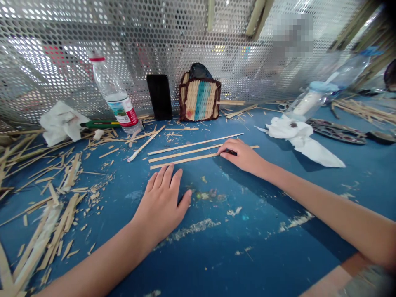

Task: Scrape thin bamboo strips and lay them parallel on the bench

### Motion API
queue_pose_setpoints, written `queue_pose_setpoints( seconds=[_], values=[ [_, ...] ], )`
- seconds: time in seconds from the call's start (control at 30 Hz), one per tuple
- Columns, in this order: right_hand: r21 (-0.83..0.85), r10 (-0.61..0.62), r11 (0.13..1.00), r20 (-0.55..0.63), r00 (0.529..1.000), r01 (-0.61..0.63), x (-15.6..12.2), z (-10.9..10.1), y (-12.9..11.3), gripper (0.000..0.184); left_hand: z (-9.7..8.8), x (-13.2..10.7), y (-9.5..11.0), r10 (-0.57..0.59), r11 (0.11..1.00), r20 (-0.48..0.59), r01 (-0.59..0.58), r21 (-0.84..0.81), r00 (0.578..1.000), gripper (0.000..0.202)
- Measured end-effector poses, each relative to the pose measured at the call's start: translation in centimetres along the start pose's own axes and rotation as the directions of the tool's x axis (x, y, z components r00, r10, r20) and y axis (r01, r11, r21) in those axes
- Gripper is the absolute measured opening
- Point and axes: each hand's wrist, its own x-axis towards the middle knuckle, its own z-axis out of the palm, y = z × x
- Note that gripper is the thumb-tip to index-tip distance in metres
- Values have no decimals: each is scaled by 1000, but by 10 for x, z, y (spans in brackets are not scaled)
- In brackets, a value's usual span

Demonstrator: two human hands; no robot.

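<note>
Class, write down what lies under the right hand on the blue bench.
The right hand covers part of a thin wooden strip, which continues past the hand. A dark object shows beneath the fingers, but it is mostly covered, so what it is cannot be seen.

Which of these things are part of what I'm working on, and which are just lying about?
In use: right hand on the lowest of three thin wooden strips; left hand just below them.
Lying about: plastic water bottle, black smartphone, woven strip panel, crumpled tissue, wood offcuts.

One left hand (161, 202), one right hand (239, 154); three long wooden strips (185, 153); two plastic bottles (116, 97); one black phone (159, 97); one woven panel (199, 99); two crumpled paper tissues (62, 123).
</note>
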Motion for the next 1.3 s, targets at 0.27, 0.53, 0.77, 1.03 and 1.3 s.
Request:
queue_pose_setpoints(
  seconds=[0.27,0.53,0.77,1.03,1.3],
  values=[
    [-153,-48,986,94,994,62,-1,-28,-9,22,0,5,-12,24,998,7,-23,-54,1000,59],
    [-540,-22,839,-172,985,-75,71,-108,31,27,1,5,-11,45,999,-42,-45,-8,998,58],
    [-566,-247,808,-75,966,163,116,-64,-24,25,-3,5,-8,55,998,-55,-55,-8,997,57],
    [-588,-567,665,5,824,461,146,5,-165,24,-3,-2,-10,59,997,-114,-65,-49,992,54],
    [-361,-806,513,109,582,779,61,3,-235,30,7,34,13,1,994,-229,-25,-102,973,39]
  ],
)
